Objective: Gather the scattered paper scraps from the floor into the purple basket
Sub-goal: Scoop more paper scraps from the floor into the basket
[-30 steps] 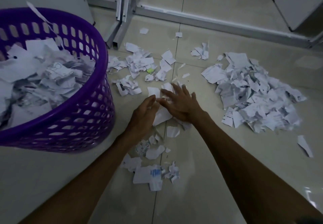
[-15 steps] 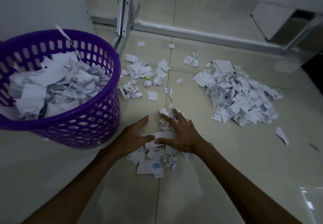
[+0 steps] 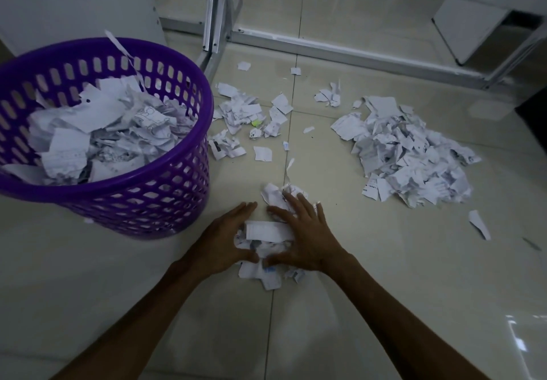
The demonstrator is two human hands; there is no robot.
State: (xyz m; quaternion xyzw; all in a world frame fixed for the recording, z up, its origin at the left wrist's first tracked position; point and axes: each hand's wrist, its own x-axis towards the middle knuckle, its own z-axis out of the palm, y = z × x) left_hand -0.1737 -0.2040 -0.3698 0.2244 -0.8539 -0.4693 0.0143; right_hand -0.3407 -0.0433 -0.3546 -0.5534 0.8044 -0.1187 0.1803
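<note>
I see the purple plastic lattice basket (image 3: pixel 165 190) roughly half full, both flat-fingered hands, left hand (image 3: pixel 220 239) and right hand (image 3: pixel 305 236), cupping a small white scrap clump (image 3: pixel 266 236), big torn-paper pile (image 3: pixel 411 154) left.

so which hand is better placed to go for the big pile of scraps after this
Right, probably: the right hand is on the side of the big pile, while the left hand sits nearer the purple basket.

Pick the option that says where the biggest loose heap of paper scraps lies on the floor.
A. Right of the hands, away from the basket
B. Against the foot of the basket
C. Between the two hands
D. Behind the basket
A: the largest heap spreads over the tiles to the right of the right hand, far across from the purple basket; the left hand and right hand only cup a small pile.
</note>
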